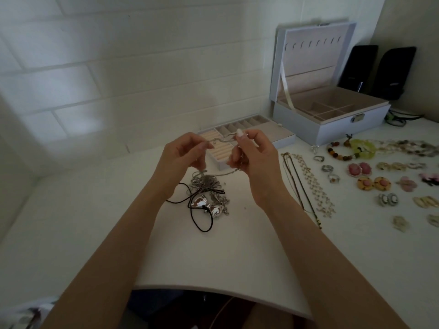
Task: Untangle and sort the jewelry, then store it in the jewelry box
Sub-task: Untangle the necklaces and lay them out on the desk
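My left hand [184, 153] and right hand [251, 155] each pinch the silver chain [223, 138], raised above the tangled pile [209, 188] (2 ends apart). I should tease gently, never yank.

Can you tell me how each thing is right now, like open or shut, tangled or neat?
Jewelry box: open, lid upright.
Insert tray: out of the box, on the table.
Silver chain: pinched between both hands, lifted.
Left hand: shut on the chain.
Right hand: shut on the chain.
Chain pile: tangled.
Black cord: looped through the pile.
Long necklaces: laid out straight.
Earrings: sorted in pairs.
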### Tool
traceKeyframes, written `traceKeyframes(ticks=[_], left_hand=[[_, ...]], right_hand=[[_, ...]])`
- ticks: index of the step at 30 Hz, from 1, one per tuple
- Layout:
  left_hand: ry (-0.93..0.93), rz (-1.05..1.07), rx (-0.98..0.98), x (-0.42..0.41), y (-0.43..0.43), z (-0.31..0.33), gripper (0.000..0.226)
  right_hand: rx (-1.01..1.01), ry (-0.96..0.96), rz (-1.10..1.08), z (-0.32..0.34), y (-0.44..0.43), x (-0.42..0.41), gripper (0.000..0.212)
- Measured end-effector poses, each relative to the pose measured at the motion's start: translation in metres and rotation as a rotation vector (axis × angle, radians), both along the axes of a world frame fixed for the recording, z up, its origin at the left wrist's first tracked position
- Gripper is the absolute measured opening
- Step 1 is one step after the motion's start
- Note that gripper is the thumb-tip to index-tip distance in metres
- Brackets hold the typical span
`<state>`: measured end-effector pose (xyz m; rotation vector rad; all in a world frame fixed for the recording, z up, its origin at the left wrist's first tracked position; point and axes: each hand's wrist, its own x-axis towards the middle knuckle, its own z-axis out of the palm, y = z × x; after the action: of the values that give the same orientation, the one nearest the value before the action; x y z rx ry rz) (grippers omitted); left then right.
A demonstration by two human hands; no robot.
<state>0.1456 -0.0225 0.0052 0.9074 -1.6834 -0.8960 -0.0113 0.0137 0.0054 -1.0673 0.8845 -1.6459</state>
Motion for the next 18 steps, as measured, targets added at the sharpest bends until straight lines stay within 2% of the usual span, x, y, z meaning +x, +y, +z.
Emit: traceKeyframes(ticks=[4,8,11,16,18], left_hand=[[-0.422,0.197,-0.137,-0.001,-0.009,-0.015,0.007],[-0.581,0.365,-0.098,0.007,-0.018,-0.022,0.020],[-0.456,0.426,-0.023,0.010,-0.018,-0.020,0.032],[-0.061,0.359,0.199,0.007,-0.013,-0.008,0.048],[-0.054,0.306,0.305,0.005,-0.011,-0.005,0.064]], right_hand=[[-0.044,0.012,0.022,0.002,0.004,-0.002,0.011],[-0.075,0.062,-0.041,0.003,0.006,-0.003,0.011],[-0.119,0.181,-0.168,0.000,0.006,0.000,0.009],[-0.139,0.378,-0.383,-0.008,0.003,0.003,0.010],[-0.115,0.436,-0.397,-0.009,0.003,0.003,0.012]])
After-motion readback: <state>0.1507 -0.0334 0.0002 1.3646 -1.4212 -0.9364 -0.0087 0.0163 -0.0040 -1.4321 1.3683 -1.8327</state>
